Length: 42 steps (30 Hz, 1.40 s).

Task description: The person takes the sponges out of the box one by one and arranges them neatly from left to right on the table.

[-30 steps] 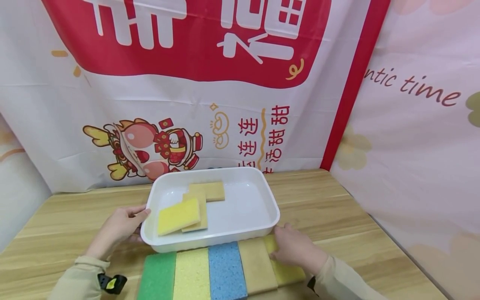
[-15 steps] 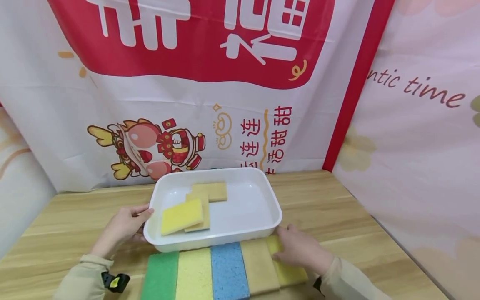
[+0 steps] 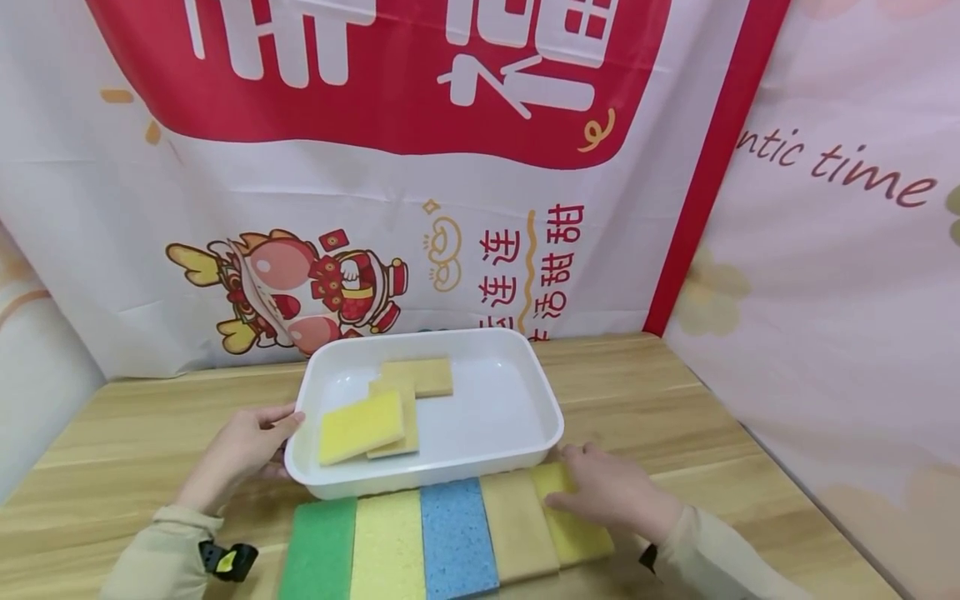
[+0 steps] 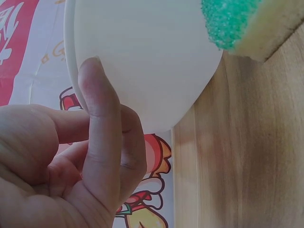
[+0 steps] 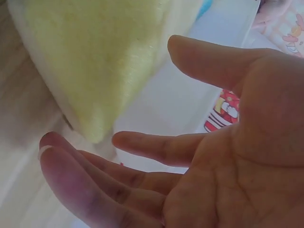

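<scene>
A white rectangular tray (image 3: 491,412) stands on the wooden table; inside it lie a bright yellow sponge (image 3: 360,427) and two tan pieces (image 3: 423,377). My left hand (image 3: 251,442) grips the tray's left rim, and the left wrist view has those fingers (image 4: 102,123) curled at its wall. Beside the tray's front right corner is my right hand (image 3: 611,492), over a yellow sponge (image 3: 577,533). In the right wrist view its fingers (image 5: 161,147) are spread, with nothing held, close to that sponge's corner.
A row of sponges lies along the tray's front: green (image 3: 318,546), pale yellow (image 3: 387,542), blue (image 3: 457,537) and tan (image 3: 519,529). Behind the wooden table (image 3: 660,408) hangs a printed red and white cloth (image 3: 360,183). Another printed cloth (image 3: 825,275) hangs at the right.
My right hand has shifted slightly right and its fingers have loosened from the tray corner. My left hand keeps its place on the rim. The head view has tilted a little.
</scene>
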Motion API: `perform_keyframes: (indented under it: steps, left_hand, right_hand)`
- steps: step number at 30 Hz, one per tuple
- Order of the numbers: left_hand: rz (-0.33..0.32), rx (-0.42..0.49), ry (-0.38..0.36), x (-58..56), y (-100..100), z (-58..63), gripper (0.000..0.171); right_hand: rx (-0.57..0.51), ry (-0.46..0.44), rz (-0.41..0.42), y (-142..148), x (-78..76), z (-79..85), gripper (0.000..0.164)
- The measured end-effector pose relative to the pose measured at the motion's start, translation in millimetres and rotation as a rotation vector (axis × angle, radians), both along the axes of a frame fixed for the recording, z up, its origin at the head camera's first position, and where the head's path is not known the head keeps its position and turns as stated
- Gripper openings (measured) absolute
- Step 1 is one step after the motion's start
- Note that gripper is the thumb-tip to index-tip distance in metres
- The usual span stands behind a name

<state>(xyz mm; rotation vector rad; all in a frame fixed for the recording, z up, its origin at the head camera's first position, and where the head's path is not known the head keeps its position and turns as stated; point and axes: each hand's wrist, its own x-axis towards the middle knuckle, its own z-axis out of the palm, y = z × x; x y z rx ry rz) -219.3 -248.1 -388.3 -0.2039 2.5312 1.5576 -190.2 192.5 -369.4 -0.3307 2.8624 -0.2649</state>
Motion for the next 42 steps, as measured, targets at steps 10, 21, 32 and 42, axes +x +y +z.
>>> perform_keyframes:
  steps: [10,21,32,42]
  left_hand:
    - [0.007,-0.005,0.003,1.6,-2.9,0.6,0.058]
    - [0.03,-0.015,-0.004,4.6,-5.8,0.0,0.057]
    - [0.032,0.004,0.001,3.8,-4.3,0.1,0.058]
    - [0.009,0.03,0.019,1.7,-1.3,2.9,0.053]
  right_hand:
    - [0.016,0.089,0.095,-4.3,6.8,34.1,0.044]
    - [-0.071,0.369,0.499,-54.6,-0.4,82.4,0.031]
    - [0.032,0.363,0.805,-117.4,-41.2,88.1,0.059]
    - [0.287,0.271,0.917,-188.3,-75.2,83.1,0.09]
